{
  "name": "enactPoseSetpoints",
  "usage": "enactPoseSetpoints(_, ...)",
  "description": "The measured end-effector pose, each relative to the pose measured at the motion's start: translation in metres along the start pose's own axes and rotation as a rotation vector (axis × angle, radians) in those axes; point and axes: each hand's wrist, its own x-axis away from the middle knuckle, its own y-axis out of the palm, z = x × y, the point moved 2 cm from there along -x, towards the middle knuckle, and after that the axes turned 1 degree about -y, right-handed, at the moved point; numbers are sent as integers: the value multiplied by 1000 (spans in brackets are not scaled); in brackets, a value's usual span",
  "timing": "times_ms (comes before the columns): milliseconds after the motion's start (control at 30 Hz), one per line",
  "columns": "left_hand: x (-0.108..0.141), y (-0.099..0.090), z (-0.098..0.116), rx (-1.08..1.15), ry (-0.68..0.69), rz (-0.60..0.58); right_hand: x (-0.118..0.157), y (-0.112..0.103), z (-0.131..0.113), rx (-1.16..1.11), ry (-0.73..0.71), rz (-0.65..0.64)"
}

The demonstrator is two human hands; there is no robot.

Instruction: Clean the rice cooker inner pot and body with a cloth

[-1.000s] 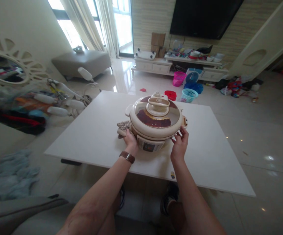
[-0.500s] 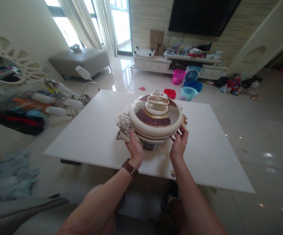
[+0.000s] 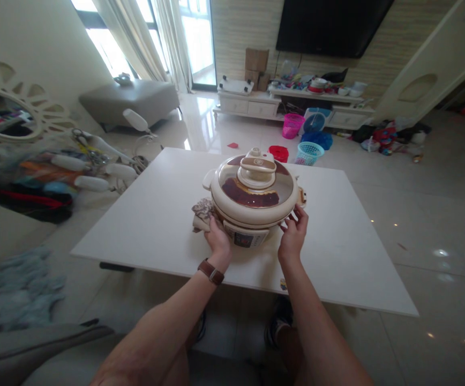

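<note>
A cream electric pot (image 3: 248, 217) with a glass lid (image 3: 249, 198) and a beige knob handle stands on the white table (image 3: 144, 230). Its control panel faces me. My left hand (image 3: 218, 241), below a brown watch strap, holds a crumpled patterned cloth (image 3: 202, 213) against the pot's lower left side. On the right, my right hand (image 3: 292, 236) has its fingers curled against the pot's lower right side, below the side handle. The fingertips of this hand are partly hidden by the pot.
Beyond the table, a red bin (image 3: 278, 154), a light-blue basket (image 3: 309, 153) and a pink basket (image 3: 292, 126) stand on the floor. Massage-like lamp arms (image 3: 122, 171) reach near the table's left edge. A small sticker (image 3: 283, 284) lies at the front edge.
The cloth and my left hand have slid slightly down along the pot's left side, uncovering its left handle. My right hand has hardly moved.
</note>
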Motion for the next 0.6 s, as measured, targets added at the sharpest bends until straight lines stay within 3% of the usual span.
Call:
enactPoseSetpoints(167, 30, -13, 8, -16, 178, -96, 0, 0, 1, -9, -7, 0)
enactPoseSetpoints(333, 40, -22, 15, -61, 304, -159, 0, -1, 2, 7, -15, -11)
enactPoseSetpoints(600, 29, -16, 6, 19, 285, -137, 0, -1, 3, 10, -10, -9)
